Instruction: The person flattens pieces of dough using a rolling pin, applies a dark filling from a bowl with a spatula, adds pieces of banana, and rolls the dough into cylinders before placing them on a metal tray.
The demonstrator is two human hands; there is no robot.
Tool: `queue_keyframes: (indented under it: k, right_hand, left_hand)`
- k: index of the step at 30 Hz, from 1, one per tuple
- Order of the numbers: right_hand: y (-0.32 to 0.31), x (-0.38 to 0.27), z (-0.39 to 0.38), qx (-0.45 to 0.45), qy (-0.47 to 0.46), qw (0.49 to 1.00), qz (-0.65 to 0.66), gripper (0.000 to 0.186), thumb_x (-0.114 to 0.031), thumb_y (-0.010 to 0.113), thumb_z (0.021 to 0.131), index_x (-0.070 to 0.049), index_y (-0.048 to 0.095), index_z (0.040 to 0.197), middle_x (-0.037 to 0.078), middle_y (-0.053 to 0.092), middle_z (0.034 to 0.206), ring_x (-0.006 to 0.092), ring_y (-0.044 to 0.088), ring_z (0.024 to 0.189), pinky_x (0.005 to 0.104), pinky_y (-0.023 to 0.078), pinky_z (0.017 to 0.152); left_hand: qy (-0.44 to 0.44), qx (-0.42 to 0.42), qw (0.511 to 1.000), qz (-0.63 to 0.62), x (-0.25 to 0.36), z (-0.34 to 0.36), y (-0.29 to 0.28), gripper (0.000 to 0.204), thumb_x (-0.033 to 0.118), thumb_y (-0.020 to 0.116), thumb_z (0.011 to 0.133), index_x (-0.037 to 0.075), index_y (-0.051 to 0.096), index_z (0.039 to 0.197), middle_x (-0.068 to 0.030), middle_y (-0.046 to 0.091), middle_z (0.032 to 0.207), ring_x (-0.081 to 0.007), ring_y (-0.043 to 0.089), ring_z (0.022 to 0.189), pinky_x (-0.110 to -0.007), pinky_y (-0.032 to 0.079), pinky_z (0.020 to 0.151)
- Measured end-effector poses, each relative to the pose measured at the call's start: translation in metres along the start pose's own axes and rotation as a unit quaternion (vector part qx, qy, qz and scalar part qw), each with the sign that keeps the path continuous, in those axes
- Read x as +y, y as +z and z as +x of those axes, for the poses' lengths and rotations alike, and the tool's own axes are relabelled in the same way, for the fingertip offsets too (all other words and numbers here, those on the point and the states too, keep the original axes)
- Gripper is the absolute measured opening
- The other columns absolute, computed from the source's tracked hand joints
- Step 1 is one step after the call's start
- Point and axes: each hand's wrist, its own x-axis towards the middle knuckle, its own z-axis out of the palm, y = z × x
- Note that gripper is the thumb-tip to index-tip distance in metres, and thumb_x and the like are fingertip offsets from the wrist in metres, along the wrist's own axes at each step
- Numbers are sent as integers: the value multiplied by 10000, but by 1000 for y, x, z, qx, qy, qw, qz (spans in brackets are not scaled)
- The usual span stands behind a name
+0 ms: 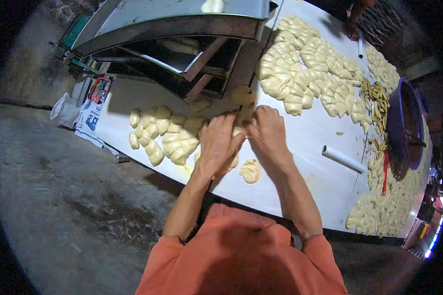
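My left hand and my right hand are close together over the white table, fingers curled and thumbs facing inward. Between them a small piece of dough is pinched, mostly hidden by the fingers. A flattened dough piece lies on the table just below my right hand. Left of my left hand sits a cluster of pale dough balls, some pressed against one another. Beyond my fingertips rests a round brownish dough piece, in shadow.
Stacked metal trays stand at the back left. Many dough pieces cover the far right. A white rolling tube, a purple tub, yellowish strips and a red-handled tool lie rightward. Another person's hand shows at the top.
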Motion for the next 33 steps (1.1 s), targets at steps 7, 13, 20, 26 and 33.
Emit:
queue_keyframes:
  k: [7,13,20,26,33]
  right_hand:
    - [-28,10,-21,-102,196,920,324,249,-190,675,901,-6,572,1035,117,633,786,199,572,654,373,482,616]
    - [-21,-4,-18,-57,253,842,472,191,2,537,911,-16,551,1101,31,576,972,98,561,832,231,496,696]
    - [-15,2,-15,-71,198,889,408,251,-127,629,944,18,620,1149,123,657,1068,201,667,861,348,552,773]
    - [-15,7,-17,-76,223,921,311,300,-102,542,907,-20,641,1178,119,701,870,173,640,714,357,537,677]
    - [-12,9,-9,-67,247,819,513,163,-77,565,933,4,626,1061,59,657,906,143,623,799,296,540,721]
  left_hand:
    - [-3,-159,981,-107,-12,27,-18,463,331,713,910,-28,681,1200,-275,720,1055,-444,673,1034,-525,514,932]
    - [36,-280,949,-143,-12,63,-19,430,351,681,883,-10,718,1114,-290,723,997,-454,705,974,-522,548,874]
    - [21,-324,930,-170,-26,73,-15,530,395,697,923,87,648,1351,-246,730,1167,-432,701,1090,-503,552,922]
    - [22,-281,942,-184,-34,67,-11,495,321,680,908,47,647,1318,-283,709,1158,-457,683,1083,-508,543,920]
    - [105,-223,955,-166,-22,51,-11,655,306,692,876,59,541,1463,-293,701,1111,-448,688,1056,-519,545,916]
